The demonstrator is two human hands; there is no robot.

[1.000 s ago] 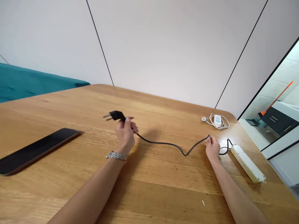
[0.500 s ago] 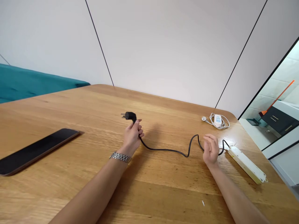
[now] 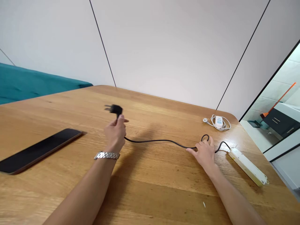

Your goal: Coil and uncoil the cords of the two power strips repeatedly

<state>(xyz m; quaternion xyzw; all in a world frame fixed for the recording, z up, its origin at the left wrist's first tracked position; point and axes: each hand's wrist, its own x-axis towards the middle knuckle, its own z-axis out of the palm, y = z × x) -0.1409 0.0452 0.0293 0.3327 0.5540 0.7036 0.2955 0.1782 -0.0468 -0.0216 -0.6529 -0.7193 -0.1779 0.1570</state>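
My left hand (image 3: pixel 115 132), with a silver watch at the wrist, is closed around the neck of a black power plug (image 3: pixel 116 109), raised above the table. Its prongs point left and look blurred. From that fist a black power cord (image 3: pixel 161 140) runs rightward along the wood. My right hand (image 3: pixel 204 153) lies over the cord with fingers spread, and a small loop of cord sticks out beyond its fingertips. Past this hand the cord enters the near end of a white power strip (image 3: pixel 248 167), whose underside or side faces me.
A wooden table (image 3: pixel 150 193) carries a dark tablet-like slab (image 3: pixel 39 151) at left. Toward the back right lies a small white plug adapter (image 3: pixel 218 122) with its coiled white cord. A teal seat back (image 3: pixel 39 82) and a pale wall (image 3: pixel 164 50) border the table.
My left hand has moved left and slightly up with the plug, straightening the cord. My right hand has opened and come down onto the cord, shifting a little left.
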